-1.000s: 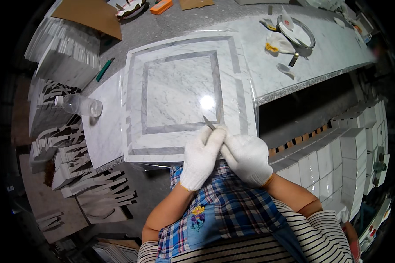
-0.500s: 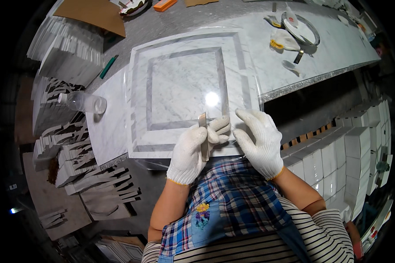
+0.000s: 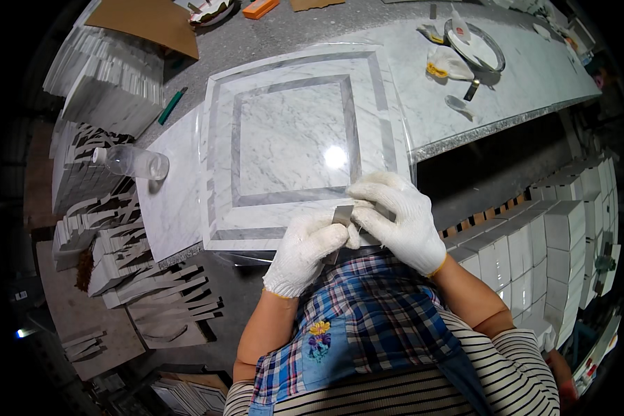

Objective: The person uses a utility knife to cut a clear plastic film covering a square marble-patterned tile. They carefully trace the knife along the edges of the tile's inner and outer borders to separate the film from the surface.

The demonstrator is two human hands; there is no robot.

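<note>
Both of my hands wear white knitted gloves and meet over the lower right edge of a marble panel point(image 3: 291, 139) with grey inlaid bands. My left hand point(image 3: 301, 253) is closed around a thin, flat grey strip point(image 3: 342, 215), held tilted, with one end standing above the thumb. My right hand point(image 3: 402, 222) is beside it, its fingers bent and drawn together near the left fingertips. What lies between the right fingertips, if anything, is hidden. Clear plastic sheeting shows around the panel's edges.
A clear plastic bottle point(image 3: 132, 162) lies left of the panel, near a green cutter knife point(image 3: 172, 106) and stacked stone pieces point(image 3: 118, 90). At the back right are a round dish point(image 3: 489, 55), a spare glove point(image 3: 451, 64) and a plastic spoon point(image 3: 459, 106). White blocks point(image 3: 520, 256) stand lower right.
My right hand has moved left and its fingers have drawn in toward the left hand. The left hand has turned the strip, so its flat grey face now shows.
</note>
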